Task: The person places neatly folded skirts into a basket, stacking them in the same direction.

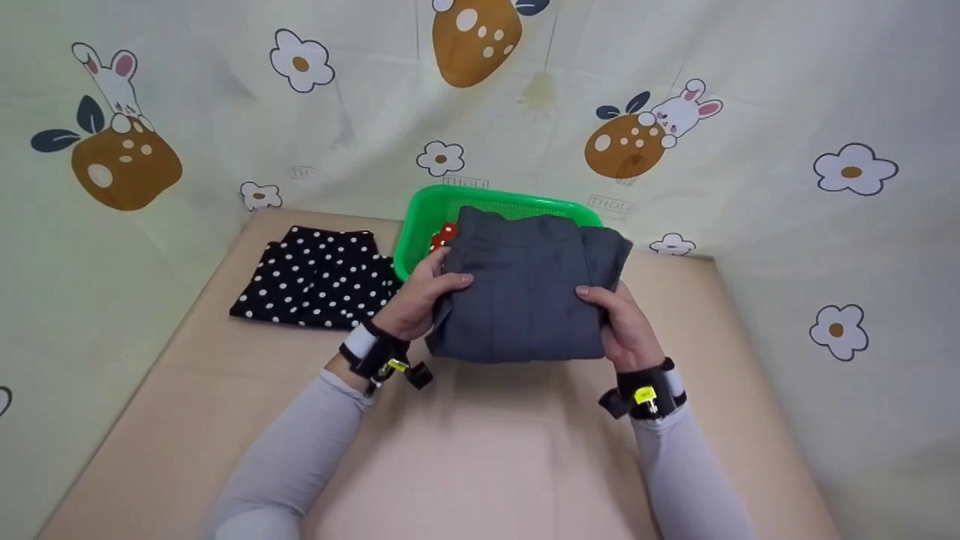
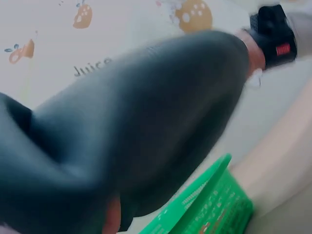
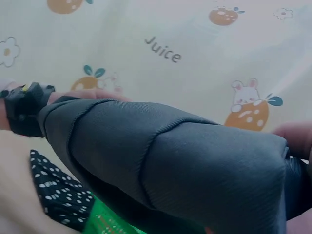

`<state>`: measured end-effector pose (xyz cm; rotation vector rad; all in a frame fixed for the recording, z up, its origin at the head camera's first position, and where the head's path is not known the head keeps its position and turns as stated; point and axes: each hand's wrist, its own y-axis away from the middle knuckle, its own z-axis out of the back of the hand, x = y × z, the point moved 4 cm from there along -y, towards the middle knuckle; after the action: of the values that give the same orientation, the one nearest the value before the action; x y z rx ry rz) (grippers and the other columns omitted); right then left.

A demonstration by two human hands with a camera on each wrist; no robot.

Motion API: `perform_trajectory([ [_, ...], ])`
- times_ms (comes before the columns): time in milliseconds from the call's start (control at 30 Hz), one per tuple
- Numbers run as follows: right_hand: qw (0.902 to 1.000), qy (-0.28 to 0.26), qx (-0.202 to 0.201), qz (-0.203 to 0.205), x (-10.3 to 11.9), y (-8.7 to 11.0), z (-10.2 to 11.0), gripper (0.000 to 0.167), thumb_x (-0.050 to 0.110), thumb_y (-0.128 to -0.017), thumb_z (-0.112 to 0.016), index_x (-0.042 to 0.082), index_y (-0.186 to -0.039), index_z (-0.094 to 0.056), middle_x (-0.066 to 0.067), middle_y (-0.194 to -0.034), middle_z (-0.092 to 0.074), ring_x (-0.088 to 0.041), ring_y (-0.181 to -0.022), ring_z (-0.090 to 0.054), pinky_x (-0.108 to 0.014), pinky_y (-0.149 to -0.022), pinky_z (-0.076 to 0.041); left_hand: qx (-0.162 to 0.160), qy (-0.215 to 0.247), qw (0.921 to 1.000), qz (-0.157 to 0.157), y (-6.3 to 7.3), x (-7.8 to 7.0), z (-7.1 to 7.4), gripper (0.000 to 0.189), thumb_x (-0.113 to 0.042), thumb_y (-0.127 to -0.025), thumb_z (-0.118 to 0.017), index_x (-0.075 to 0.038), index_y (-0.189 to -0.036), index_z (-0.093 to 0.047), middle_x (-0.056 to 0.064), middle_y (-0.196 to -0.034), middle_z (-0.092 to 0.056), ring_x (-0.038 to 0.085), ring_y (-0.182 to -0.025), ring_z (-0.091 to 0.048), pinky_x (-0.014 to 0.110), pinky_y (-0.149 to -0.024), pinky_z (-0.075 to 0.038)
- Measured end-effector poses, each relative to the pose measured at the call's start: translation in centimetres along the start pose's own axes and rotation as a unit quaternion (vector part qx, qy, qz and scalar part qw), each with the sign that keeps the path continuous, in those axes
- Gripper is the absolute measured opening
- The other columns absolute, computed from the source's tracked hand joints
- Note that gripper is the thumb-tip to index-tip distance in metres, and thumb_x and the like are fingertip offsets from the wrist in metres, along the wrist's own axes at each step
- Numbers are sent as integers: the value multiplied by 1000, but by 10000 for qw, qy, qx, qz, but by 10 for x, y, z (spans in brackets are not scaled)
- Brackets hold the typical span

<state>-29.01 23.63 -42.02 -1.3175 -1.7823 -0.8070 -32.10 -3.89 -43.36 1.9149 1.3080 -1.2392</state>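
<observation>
Both hands hold up a folded dark grey garment (image 1: 525, 292) with pleat-like creases, one hand at each side. The left hand (image 1: 418, 301) grips its left edge, thumb lying on the front face and fingers behind. At the opposite edge the right hand (image 1: 624, 322) does the same, its thumb on the front. The garment overlaps a green plastic basket (image 1: 420, 217) in the head view and hides much of it. Inside the basket a bit of red polka-dot cloth (image 1: 444, 236) shows. In the right wrist view the garment's thick folded edge (image 3: 146, 141) spans between the hands.
A folded black cloth with white dots (image 1: 315, 277) lies on the beige table (image 1: 465, 465), left of the basket. Behind and at the sides hangs a pale printed curtain (image 1: 360, 135) with rabbits, fruit and flowers.
</observation>
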Motion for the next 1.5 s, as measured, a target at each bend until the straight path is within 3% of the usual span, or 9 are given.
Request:
perform_trajectory([
  [300,9970,-586,-302,398,4,-31,5,63,-1,-97,-56,17,-154,-38,-10,-128,-65,-22,-105,-71,-35,-90,-63,109,370,9989,-277,-37,-13,12,50,-7,-98,-55,-3,-147,-44,8,-121,-67,18,-104,-70,29,-89,-60],
  [433,9909,-1119,-88,747,7,-41,4,65,-6,-94,-58,13,-154,-40,-11,-128,-67,-23,-106,-72,-36,-91,-64,5,518,9981,-345,-49,-16,16,52,-12,-99,-53,-6,-150,-46,6,-119,-68,18,-102,-69,30,-87,-59],
  [567,9787,-1720,239,1098,11,-50,5,70,-14,-92,-57,8,-156,-39,-16,-130,-69,-26,-107,-74,-38,-92,-64,26,1038,9931,-550,-61,-14,18,56,-12,-101,-50,-7,-156,-44,8,-124,-68,19,-104,-69,31,-87,-60],
  [667,9744,-1904,262,1168,11,-55,10,72,-16,-92,-53,8,-158,-38,-17,-133,-68,-27,-109,-74,-38,-94,-64,123,1544,9854,-711,-69,-9,19,57,-9,-102,-49,-8,-158,-42,10,-128,-68,21,-103,-71,33,-85,-62],
  [800,9784,-1710,151,1150,6,-61,16,74,-17,-94,-48,9,-162,-36,-16,-138,-66,-26,-113,-73,-37,-97,-63,61,1776,9811,-769,-73,1,23,54,-4,-102,-49,-9,-156,-45,11,-128,-68,21,-101,-73,33,-84,-63],
  [967,9799,-1419,286,1376,2,-67,22,78,-20,-93,-44,8,-164,-32,-15,-141,-64,-24,-116,-72,-34,-98,-62,-135,1640,9838,-709,-76,7,28,55,2,-102,-48,-7,-156,-44,11,-126,-67,22,-102,-73,33,-83,-63],
  [1100,9824,-1112,335,1463,-2,-72,22,83,-23,-90,-39,9,-166,-26,-15,-150,-56,-24,-124,-68,-33,-102,-60,-275,1598,9842,-715,-78,8,33,60,4,-102,-48,-6,-160,-40,13,-134,-62,22,-105,-72,32,-85,-63],
  [1267,9883,-581,41,1407,-8,-79,25,88,-26,-89,-38,12,-168,-25,-17,-161,-44,-25,-130,-65,-35,-103,-60,-549,1661,9824,-655,-82,10,37,64,9,-102,-48,-7,-163,-36,18,-148,-53,23,-111,-70,32,-87,-63],
  [1500,9894,-274,-331,1389,-14,-84,34,90,-29,-89,-36,11,-168,-25,-19,-167,-39,-23,-133,-63,-35,-106,-59,-1026,1463,9826,-498,-85,12,42,71,15,-100,-51,-12,-164,-35,22,-157,-46,23,-109,-71,32,-85,-64],
])
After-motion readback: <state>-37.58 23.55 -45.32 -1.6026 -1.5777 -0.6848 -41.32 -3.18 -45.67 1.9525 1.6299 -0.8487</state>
